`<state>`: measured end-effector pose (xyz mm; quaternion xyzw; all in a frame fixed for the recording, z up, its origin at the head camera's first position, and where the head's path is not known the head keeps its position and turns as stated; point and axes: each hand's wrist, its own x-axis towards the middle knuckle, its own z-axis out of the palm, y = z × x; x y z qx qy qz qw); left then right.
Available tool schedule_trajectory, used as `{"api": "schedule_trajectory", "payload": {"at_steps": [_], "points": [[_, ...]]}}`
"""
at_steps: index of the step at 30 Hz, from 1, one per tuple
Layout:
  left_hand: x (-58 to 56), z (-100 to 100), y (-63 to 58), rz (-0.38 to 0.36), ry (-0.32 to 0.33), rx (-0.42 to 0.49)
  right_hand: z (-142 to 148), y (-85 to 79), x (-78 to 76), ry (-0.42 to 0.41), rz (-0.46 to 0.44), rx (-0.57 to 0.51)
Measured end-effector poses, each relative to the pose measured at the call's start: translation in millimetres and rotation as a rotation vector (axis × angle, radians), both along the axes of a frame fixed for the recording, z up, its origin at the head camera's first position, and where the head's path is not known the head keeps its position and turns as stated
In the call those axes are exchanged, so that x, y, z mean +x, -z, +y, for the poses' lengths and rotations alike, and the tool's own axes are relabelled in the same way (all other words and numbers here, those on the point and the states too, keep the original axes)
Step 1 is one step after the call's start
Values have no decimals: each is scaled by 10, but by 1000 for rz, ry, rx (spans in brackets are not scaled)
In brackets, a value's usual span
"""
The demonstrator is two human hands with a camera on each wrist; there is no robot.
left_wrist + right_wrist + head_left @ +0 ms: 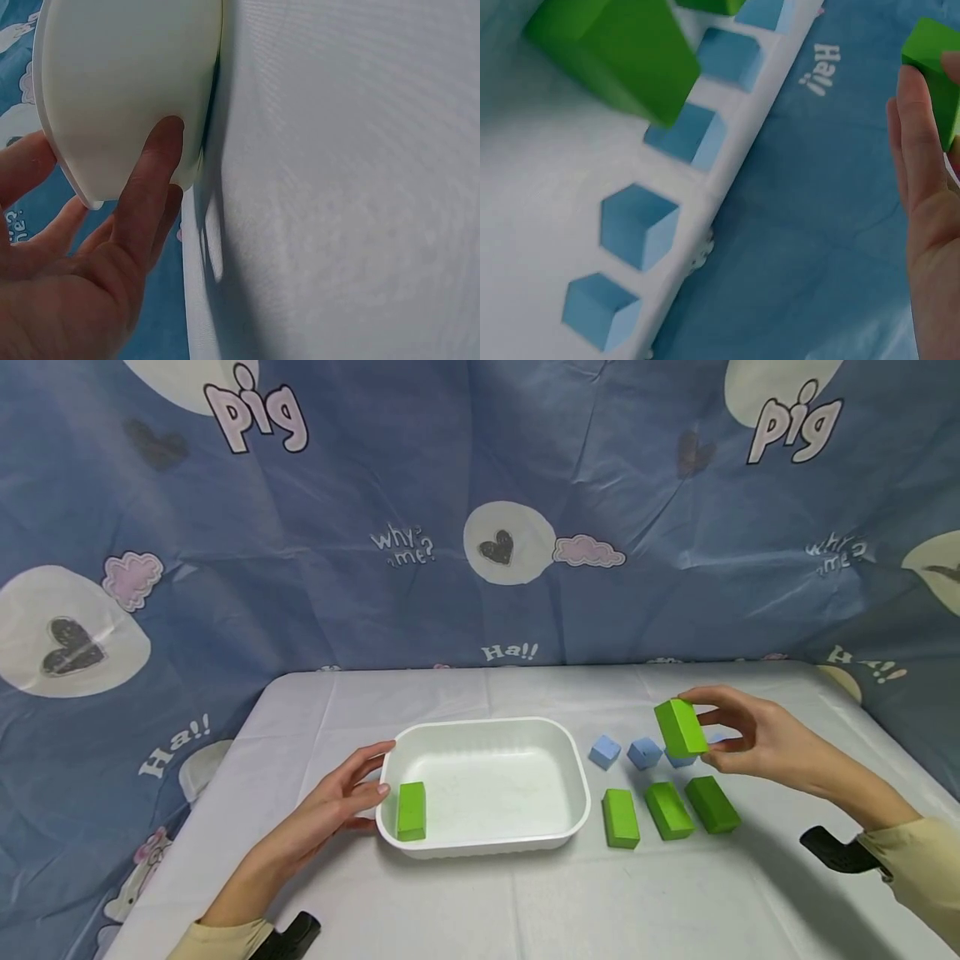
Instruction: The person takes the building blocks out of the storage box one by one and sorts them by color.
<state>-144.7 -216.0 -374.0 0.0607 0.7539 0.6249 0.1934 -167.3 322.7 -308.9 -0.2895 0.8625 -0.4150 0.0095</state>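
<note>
A white plastic tray (487, 847) stands on the table with one green block (411, 812) lying at its left end. My left hand (330, 806) holds the tray's left end; fingertips touch the rim, and in the left wrist view a finger (159, 150) presses against the outer wall. To the right, my right hand (765, 739) pinches another green block (680, 727) between thumb and fingers, raised above the table. That held block (926, 45) is partly cut off at the edge of the right wrist view.
Three green blocks (621, 818) lie in a row right of the tray. Behind them is a row of several blue cubes (604, 752), some partly hidden by the right hand and its block. A printed blue cloth (420, 618) hangs beyond the white-covered table (450, 902).
</note>
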Motion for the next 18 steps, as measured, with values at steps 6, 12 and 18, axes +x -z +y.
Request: {"api": "schedule_trajectory", "payload": {"at_steps": [6,12,18], "points": [[-3,-5,5,-1,1,5,149,56,28,23,0,51],[-8,3,5,4,7,39,326,119,62,-1,-48,78],[-2,-1,-3,11,5,37,456,153,109,21,-63,108]]}}
